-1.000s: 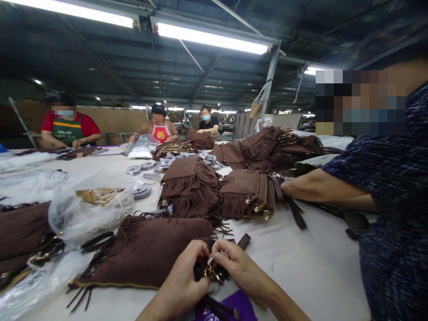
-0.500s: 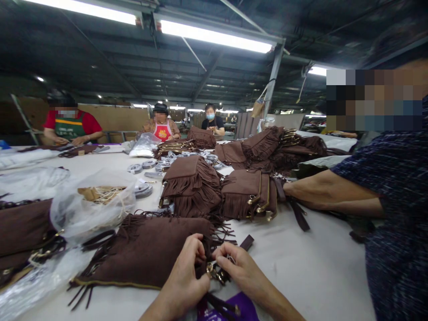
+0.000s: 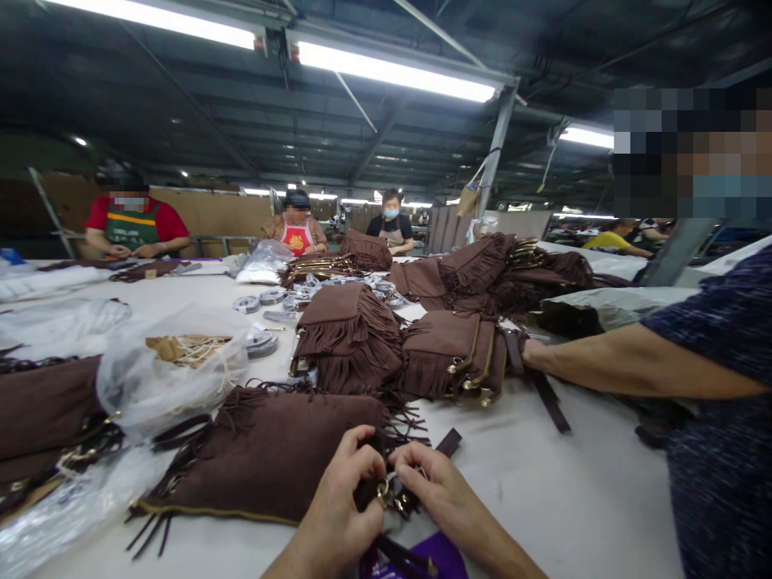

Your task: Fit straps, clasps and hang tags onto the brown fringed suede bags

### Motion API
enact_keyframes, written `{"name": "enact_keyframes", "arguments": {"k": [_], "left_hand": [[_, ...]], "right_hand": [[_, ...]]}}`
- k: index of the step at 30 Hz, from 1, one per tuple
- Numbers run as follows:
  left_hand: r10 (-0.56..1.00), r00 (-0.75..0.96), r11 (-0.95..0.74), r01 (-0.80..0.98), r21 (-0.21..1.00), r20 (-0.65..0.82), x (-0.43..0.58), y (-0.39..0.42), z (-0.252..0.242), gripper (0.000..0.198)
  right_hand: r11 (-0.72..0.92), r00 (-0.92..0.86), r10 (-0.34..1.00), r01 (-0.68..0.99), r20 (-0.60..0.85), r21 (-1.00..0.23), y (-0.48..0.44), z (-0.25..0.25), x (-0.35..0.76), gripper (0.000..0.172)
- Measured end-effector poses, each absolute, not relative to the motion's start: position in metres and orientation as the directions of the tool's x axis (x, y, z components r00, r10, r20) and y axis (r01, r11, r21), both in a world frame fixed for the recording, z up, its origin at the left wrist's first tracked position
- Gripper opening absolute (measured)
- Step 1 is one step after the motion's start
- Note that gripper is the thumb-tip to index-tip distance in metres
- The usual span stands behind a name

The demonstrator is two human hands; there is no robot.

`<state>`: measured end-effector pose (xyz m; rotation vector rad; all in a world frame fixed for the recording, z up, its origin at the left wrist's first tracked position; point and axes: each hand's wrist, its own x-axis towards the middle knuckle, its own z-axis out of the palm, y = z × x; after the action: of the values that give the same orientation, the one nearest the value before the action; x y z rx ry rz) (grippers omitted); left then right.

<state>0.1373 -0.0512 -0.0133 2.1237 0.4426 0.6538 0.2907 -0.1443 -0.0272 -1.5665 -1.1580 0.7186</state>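
A dark brown fringed bag [image 3: 271, 450] lies flat on the table before me, its gold zip edge toward me. At its right end, my left hand [image 3: 343, 503] is closed, thumb and fingers pinching around a gold metal ring [image 3: 382, 489]. Close beside it, my right hand [image 3: 443, 490] is pinched at a dark brown strap [image 3: 449, 442] with metal hardware; the fingertips partly hide what they grip. Gold clasps [image 3: 401, 503] hang between the two hands. Below them lies a purple piece [image 3: 443, 555] with dark straps across it.
Stacked brown fringed bags [image 3: 350, 338] stand beyond my hands, with coiled grey straps [image 3: 262, 344] nearby. A clear plastic bag [image 3: 174, 378] sits at left. On the right, a co-worker's arm [image 3: 603, 362] reaches to the stack. Other people sit across the table [image 3: 579, 498].
My hands stay at the bag's end, the left fingers now closer around the ring. The co-worker on the right has leaned back to the right, hand still at the stack.
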Motion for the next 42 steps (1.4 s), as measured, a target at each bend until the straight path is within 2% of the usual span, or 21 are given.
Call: {"name": "enact_keyframes", "arguments": {"k": [5,9,12,14,18,23,29,34,42], "left_hand": [[0.594,0.75,-0.51,0.071,0.857,0.291,0.138,-0.051,-0.013,0.018],[0.674,0.708,-0.303,0.004,0.953,0.211,0.139,-0.045,-0.016,0.009],[0.729,0.665,-0.197,-0.026,0.98,0.164,0.142,-0.037,-0.023,0.008],[0.75,0.648,-0.134,-0.043,0.99,0.129,0.143,-0.032,-0.028,0.009],[0.769,0.634,-0.012,-0.106,0.994,0.077,0.144,-0.03,-0.031,0.012],[0.78,0.623,0.075,-0.187,0.979,0.06,0.145,-0.032,-0.026,0.014],[0.778,0.627,0.137,-0.203,0.969,0.022,0.146,-0.032,-0.022,0.017],[0.777,0.629,0.154,-0.192,0.969,0.002,0.146,-0.033,-0.017,0.018],[0.775,0.631,0.173,-0.197,0.965,-0.01,0.145,-0.03,-0.024,0.013]], "right_hand": [[-0.058,0.357,0.933,0.275,0.045,-0.96,-0.145,-0.026,0.291,0.023],[-0.071,0.421,0.907,0.162,0.004,-0.984,-0.139,-0.03,0.287,0.027],[-0.037,0.479,0.878,0.061,-0.003,-0.997,-0.133,-0.033,0.279,0.032],[-0.002,0.513,0.858,0.059,0.029,-0.998,-0.129,-0.035,0.275,0.035],[0.047,0.567,0.815,0.142,0.121,-0.989,-0.127,-0.039,0.271,0.035],[0.138,0.54,0.778,0.353,0.321,-0.926,-0.131,-0.047,0.27,0.029],[0.213,0.43,0.766,0.532,0.478,-0.819,-0.128,-0.06,0.267,0.021],[0.252,0.379,0.74,0.609,0.555,-0.752,-0.123,-0.064,0.265,0.013],[0.304,0.268,0.66,0.759,0.702,-0.575,-0.122,-0.058,0.265,0.017]]}}
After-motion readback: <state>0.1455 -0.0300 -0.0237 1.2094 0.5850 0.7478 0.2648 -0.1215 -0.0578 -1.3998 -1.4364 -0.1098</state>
